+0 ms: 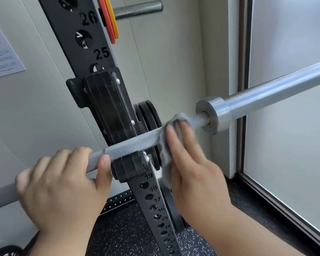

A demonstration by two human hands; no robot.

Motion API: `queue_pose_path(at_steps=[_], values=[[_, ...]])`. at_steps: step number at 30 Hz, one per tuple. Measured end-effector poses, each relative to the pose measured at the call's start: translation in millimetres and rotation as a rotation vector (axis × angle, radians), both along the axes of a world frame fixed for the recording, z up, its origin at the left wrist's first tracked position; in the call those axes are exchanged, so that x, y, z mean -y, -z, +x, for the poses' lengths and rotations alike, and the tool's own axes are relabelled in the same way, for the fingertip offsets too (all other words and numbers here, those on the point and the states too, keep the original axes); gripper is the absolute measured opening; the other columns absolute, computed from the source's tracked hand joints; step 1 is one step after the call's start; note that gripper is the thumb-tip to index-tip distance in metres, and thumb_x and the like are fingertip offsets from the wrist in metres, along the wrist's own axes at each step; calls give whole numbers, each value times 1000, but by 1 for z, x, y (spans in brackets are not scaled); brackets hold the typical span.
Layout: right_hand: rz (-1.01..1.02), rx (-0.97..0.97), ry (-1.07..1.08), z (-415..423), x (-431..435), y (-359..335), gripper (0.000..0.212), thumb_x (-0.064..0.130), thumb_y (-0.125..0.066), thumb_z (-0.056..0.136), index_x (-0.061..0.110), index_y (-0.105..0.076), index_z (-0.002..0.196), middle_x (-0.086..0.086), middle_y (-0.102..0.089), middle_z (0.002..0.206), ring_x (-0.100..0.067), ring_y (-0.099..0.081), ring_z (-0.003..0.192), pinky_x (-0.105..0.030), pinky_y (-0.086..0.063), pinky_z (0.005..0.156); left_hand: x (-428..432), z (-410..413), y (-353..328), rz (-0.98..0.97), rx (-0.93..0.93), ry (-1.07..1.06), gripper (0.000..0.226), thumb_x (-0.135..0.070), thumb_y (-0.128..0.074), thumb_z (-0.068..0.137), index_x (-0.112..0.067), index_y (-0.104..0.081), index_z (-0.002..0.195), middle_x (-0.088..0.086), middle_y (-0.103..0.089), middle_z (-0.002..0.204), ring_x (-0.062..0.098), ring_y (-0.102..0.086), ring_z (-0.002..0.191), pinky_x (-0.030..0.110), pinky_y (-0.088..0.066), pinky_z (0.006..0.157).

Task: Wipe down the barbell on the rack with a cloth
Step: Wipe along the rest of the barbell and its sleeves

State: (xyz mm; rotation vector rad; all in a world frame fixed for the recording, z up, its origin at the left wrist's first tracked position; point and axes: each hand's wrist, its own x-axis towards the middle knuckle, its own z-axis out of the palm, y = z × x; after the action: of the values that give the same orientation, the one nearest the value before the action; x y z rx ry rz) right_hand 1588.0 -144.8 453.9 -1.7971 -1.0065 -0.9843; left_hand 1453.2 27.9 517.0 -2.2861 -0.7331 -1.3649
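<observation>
The barbell (pixel 133 143) is carried on a black J-hook (pixel 109 106) bolted to the numbered rack upright (pixel 92 47), and its knurled shaft is seen running from 8 o'clock to 2 o'clock across the view. At 8 o'clock the shaft is clasped by the left hand (pixel 59 183), the grip clamped on the bar with fingers curled over the top and the thumb set beside the hook. Just past the hook, toward 2 o'clock, a grey cloth (pixel 163 150) is wrapped over the shaft and held there by the right hand (pixel 192 172); its grip is closed on the cloth, though the thumb is hidden. A loose end of the cloth hangs below the bar. The steel collar (pixel 215 114) is found just beyond the cloth. Black plates (pixel 148 115) are stored behind the upright, and speckled rubber flooring (pixel 129 228) lies at 6 o'clock.
</observation>
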Motion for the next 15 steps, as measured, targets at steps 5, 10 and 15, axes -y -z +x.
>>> queue_pose_path(at_steps=[5,10,15], values=[[35,-31,103,26,26,-1,66,10,-67,94,19,-47,157,7,-29,166,-25,-78,94,-31,-62,68,6,0,-18,-54,-55,44,62,-60,-24,103,-17,-43,62,1,-33,55,31,-40,54,41,-28,56],[-15,-26,48,11,11,11,73,4,-67,93,17,-40,160,-4,-24,172,-19,-59,136,-41,-63,62,4,4,-33,-170,-239,0,67,-62,-21,101,-18,-32,51,0,-31,41,24,-35,39,32,-41,49],[-45,-51,125,33,26,-1,69,16,-60,98,26,-37,162,5,-24,172,-30,-75,82,-41,-60,54,2,8,-53,-283,-468,-139,85,-72,6,82,-18,-56,58,-1,-55,51,20,-53,53,30,-44,54]])
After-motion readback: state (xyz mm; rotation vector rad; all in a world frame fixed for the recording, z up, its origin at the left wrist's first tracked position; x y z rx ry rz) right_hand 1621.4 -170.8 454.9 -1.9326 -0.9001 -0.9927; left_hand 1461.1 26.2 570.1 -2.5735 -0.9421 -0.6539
